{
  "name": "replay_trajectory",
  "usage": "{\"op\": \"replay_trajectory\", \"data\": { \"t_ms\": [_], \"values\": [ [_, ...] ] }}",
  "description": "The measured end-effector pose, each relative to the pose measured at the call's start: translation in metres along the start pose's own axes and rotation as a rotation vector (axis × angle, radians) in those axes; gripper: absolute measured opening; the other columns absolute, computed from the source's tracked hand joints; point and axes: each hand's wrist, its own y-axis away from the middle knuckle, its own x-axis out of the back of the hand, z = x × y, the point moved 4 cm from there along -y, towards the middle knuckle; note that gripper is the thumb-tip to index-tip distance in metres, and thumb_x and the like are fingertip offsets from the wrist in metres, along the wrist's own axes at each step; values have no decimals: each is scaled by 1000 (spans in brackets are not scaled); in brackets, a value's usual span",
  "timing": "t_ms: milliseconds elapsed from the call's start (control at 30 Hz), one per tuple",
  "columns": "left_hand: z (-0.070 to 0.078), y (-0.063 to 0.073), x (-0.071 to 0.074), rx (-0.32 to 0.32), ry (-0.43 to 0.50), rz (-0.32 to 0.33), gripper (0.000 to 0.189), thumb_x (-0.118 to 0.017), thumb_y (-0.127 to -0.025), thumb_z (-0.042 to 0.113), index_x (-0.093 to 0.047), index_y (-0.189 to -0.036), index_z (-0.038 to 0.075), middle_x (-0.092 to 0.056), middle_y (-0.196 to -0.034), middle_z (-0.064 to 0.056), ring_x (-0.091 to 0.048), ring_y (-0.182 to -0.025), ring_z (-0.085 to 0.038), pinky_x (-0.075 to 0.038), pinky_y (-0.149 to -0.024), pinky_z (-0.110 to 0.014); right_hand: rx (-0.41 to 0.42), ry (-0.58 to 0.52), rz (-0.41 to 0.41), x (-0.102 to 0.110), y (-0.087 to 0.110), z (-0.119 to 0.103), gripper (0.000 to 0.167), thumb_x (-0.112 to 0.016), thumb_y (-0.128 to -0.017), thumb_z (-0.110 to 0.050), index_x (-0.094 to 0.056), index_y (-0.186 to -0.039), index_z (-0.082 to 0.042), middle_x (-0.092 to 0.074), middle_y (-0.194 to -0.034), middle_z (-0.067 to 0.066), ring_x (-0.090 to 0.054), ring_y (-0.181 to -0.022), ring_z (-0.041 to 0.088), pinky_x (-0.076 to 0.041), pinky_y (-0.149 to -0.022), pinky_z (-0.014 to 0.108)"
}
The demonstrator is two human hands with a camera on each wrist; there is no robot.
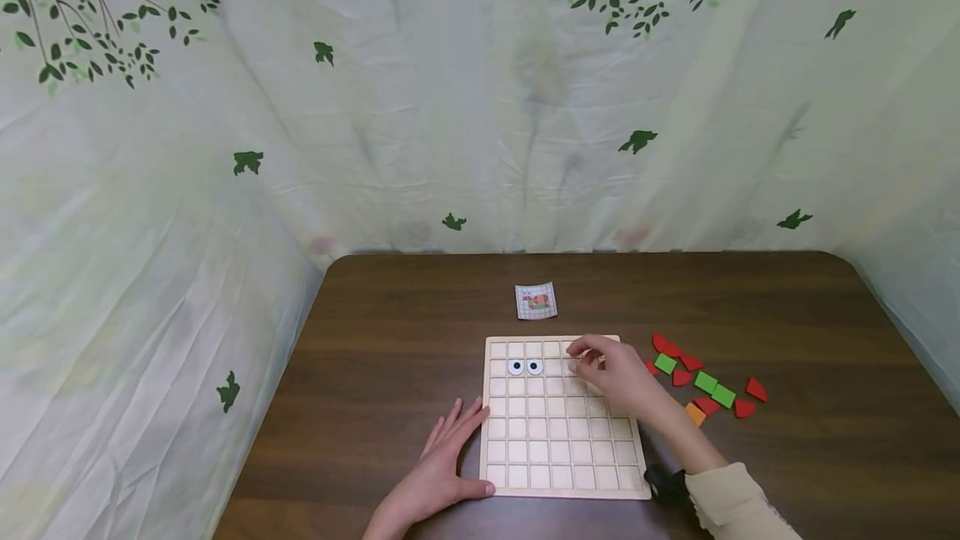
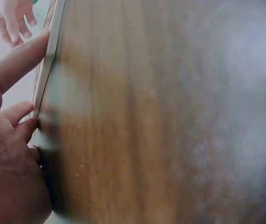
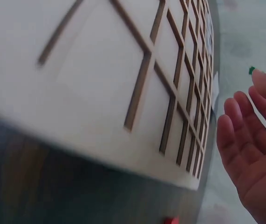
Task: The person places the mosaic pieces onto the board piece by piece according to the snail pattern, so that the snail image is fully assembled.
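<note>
A pale wooden grid board [image 1: 562, 440] lies on the dark table, with two round eye pieces [image 1: 525, 367] in its second row. My left hand [image 1: 459, 450] rests flat on the table, fingers straight, touching the board's left edge [image 2: 49, 60]. My right hand [image 1: 592, 361] hovers over the board's upper right squares. In the right wrist view the right hand's fingers [image 3: 244, 135] are relaxed and hold nothing, beside the board [image 3: 123, 70]. The left wrist view shows my left hand [image 2: 11, 140] against the board's rim, with the right hand [image 2: 14, 21] beyond it.
Several red, green and orange shaped pieces [image 1: 705, 382] lie scattered right of the board. A small picture card [image 1: 536, 301] sits on the table behind the board. A leaf-printed cloth [image 1: 480, 107] hangs around the brown table [image 1: 787, 315].
</note>
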Motion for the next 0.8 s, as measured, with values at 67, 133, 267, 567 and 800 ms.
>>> {"op": "replay_trajectory", "data": {
  "t_ms": [67,133,267,567,800],
  "values": [
    [0,0,0,-4,0,-1,97,-85,-70,25,-37,-153,17,-23,-162,1,-2,-150,-29,0,-114,-50,9,6,13,8,4,3,19,-71,-91,-16,-69,-109,-11,-65,-98,-2,-58,-88,16,-51,-77,36],
    [1,0,0,-2,0,-4,97,-86,-70,25,-37,-153,18,-23,-162,2,-2,-150,-28,0,-114,-51,14,16,20,16,8,8,21,-71,-91,-16,-68,-111,-10,-65,-99,-1,-58,-88,17,-52,-77,35],
    [1,0,0,2,-2,-10,97,-86,-70,26,-37,-153,18,-23,-162,2,-2,-150,-29,0,-114,-53,25,54,26,32,15,19,23,-72,-90,-13,-68,-113,-9,-66,-100,2,-58,-85,18,-52,-72,31],
    [3,0,1,3,0,-8,96,-85,-70,26,-37,-153,17,-24,-161,0,-3,-150,-30,-1,-113,-55,93,122,-5,61,26,44,24,-67,-91,-2,-69,-114,-9,-67,-108,5,-60,-88,18,-54,-76,36],
    [2,1,1,2,-2,-6,96,-85,-70,26,-37,-153,17,-23,-161,0,-3,-150,-30,-1,-113,-54,76,249,-51,76,29,60,26,-69,-90,-1,-71,-113,-13,-66,-110,3,-59,-92,21,-52,-78,40]
  ]
}}
